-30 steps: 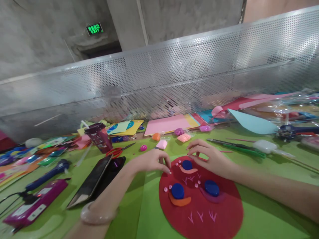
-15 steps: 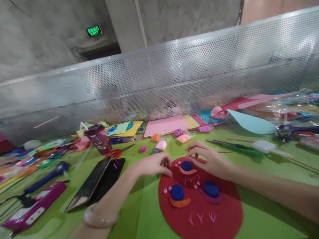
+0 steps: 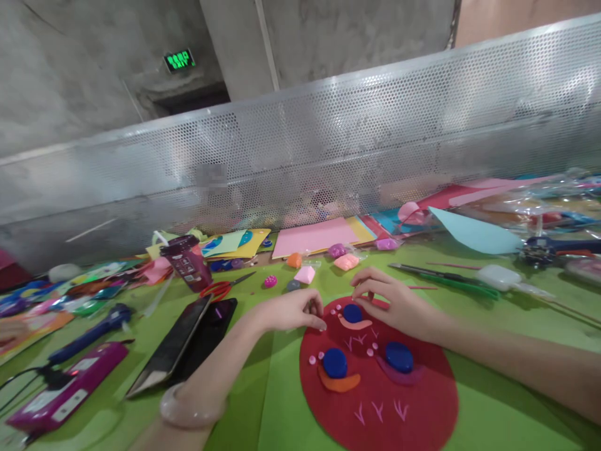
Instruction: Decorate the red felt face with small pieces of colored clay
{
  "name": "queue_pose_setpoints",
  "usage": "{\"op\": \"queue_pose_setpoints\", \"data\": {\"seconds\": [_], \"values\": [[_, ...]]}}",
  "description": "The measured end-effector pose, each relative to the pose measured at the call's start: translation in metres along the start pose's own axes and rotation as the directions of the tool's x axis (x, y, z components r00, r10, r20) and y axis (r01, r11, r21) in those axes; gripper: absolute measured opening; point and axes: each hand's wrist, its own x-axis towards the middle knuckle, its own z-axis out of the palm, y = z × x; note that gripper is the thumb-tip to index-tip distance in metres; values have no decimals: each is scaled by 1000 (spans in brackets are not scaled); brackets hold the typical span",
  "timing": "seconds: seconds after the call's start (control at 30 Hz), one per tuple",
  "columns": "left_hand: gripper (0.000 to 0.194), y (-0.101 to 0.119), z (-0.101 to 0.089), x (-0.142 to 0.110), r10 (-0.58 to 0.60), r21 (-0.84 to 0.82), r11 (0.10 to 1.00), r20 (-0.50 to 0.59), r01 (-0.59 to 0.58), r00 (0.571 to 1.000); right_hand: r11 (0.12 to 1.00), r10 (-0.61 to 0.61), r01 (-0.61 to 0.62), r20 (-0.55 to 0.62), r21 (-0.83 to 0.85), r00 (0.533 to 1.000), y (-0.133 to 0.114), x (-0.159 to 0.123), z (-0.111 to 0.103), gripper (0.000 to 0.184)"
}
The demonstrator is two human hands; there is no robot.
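Note:
A round red sheet [image 3: 375, 432] lies on a green surface and carries clay pieces. Three dark blue clay discs [image 3: 335, 363] sit on it, each with a curved strip under it: an orange strip [image 3: 342, 382], a purple one [image 3: 404, 374] and a peach one [image 3: 355, 324]. Small pink balls [image 3: 312, 360] and thin pink branching marks [image 3: 377, 411] lie around them. My left hand [image 3: 295, 310] hovers by the sheet's upper left edge, fingers curled, thumb apart. Above the top disc, my right hand [image 3: 387, 300] has its thumb and fingertips together; anything between them is too small to make out.
To the left lie red-handled scissors [image 3: 220, 289], dark phones [image 3: 173, 344], a purple power strip [image 3: 70, 388] and a lidded cup [image 3: 188, 263]. Clay packets [image 3: 346, 262] and pink paper [image 3: 314, 237] lie behind. Tweezers [image 3: 436, 279] are at right. Another person's hand [image 3: 13, 332] shows at far left.
Both of my hands stay nearly still over the red sheet. Another person's hand has come into view at the far left edge.

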Motion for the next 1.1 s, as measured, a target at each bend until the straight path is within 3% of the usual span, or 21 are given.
{"op": "queue_pose_setpoints", "data": {"seconds": [1.1], "values": [[28, -1, 2, 2, -15, 2, 1000, -32, 15, 999, 1000, -20, 20, 33, -10, 999, 1, 0, 1, 11]]}}
